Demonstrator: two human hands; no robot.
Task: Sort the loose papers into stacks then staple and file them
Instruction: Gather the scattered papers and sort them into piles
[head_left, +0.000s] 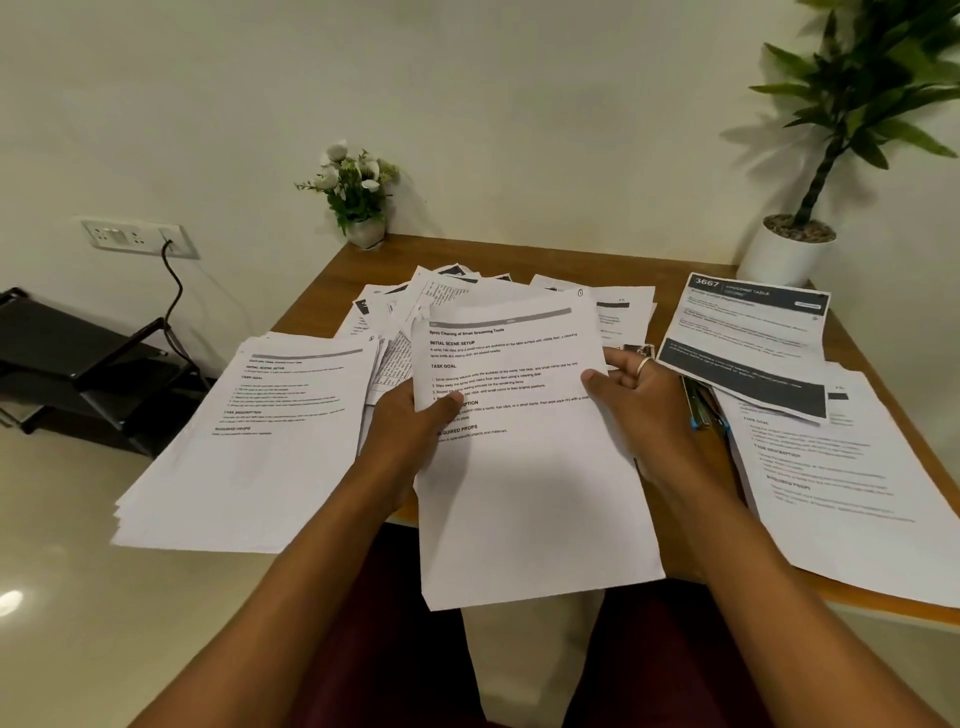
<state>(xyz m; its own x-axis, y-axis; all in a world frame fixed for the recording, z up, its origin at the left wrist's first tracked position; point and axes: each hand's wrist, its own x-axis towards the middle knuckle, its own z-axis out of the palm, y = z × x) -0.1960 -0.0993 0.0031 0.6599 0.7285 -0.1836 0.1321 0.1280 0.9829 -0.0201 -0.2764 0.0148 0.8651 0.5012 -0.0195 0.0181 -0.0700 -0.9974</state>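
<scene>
I hold a printed white sheet (524, 457) up over the near edge of the wooden table (597, 262). My left hand (415, 431) grips its left edge with the thumb on top. My right hand (639, 395), a ring on one finger, holds the right edge. A stack of white papers (260, 441) lies at the left, overhanging the table. Another stack (841, 483) lies at the right, with a dark-banded sheet (748, 343) above it. Loose papers (415, 306) lie jumbled at the middle back. Pens (698, 405) lie just right of my right hand.
A small white flower pot (358, 197) stands at the table's back left corner. A large potted plant (795, 249) stands at the back right. A black tiered file tray (78, 364) sits on the floor at the left, below a wall socket (137, 239) with a cable.
</scene>
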